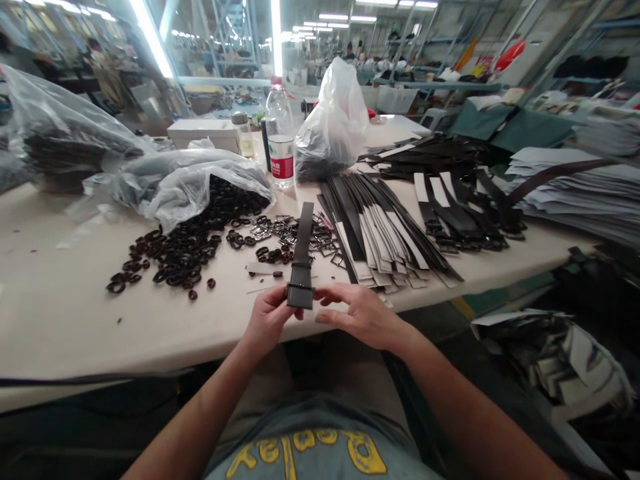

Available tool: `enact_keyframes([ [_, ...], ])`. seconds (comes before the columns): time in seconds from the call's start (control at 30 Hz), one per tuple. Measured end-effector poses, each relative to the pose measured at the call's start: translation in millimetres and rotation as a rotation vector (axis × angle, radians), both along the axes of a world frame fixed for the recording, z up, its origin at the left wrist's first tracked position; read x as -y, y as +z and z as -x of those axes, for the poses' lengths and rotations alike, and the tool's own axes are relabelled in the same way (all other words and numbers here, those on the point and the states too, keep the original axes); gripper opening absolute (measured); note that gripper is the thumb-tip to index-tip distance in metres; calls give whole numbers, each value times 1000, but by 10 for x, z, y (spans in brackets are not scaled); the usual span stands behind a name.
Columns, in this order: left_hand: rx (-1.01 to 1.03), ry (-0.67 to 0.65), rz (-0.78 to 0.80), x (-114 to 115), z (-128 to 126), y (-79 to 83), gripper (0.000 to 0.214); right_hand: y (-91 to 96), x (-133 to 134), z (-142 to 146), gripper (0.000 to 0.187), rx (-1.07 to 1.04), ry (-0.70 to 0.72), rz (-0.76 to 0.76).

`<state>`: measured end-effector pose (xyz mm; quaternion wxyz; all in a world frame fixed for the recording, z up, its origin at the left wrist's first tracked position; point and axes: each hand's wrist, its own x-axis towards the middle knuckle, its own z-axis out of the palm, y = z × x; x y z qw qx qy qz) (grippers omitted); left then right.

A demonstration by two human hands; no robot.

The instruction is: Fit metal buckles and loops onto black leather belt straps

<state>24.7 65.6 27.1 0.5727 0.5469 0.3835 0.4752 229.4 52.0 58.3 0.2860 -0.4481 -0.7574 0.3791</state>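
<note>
Above the counter (175,327), a dark belt strap (303,247) is gripped at its near end by fingers of the left hand (270,313); beside it, fingers of the right hand (367,317) are held parted.

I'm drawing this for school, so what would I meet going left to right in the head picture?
Leftmost plastic bag, white box, left hand, held dark strap, right hand, buckled straps, stack of pale sheets.

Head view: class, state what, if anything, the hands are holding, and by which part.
The dark strap, by its near end, in the left hand; the right hand is at that end's other edge, its grip unclear.
</note>
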Motion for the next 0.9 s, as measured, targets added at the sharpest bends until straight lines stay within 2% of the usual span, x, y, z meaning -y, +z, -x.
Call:
enact_keyframes([
  [0.13,32,-6,40,41,-66,-87,24,-357,-4,303,42,-581,31,210],
  [0.23,27,10,51,74,-115,-156,24,-478,10,461,46,-791,-71,321],
  [0.33,30,24,81,103,-181,-201,27,-517,39,545,51,-873,-203,371],
  [0.47,57,46,142,113,-294,-237,32,-561,41,614,47,-993,-355,382],
  [0.63,77,48,195,55,-389,-287,33,-595,-37,646,45,-1049,-443,384],
  [0.8,-3,-13,198,-71,-354,-249,32,-596,-224,549,38,-953,-467,250],
  [0.9,-91,29,168,-210,-122,-205,36,-685,-362,461,30,-885,-468,130],
])
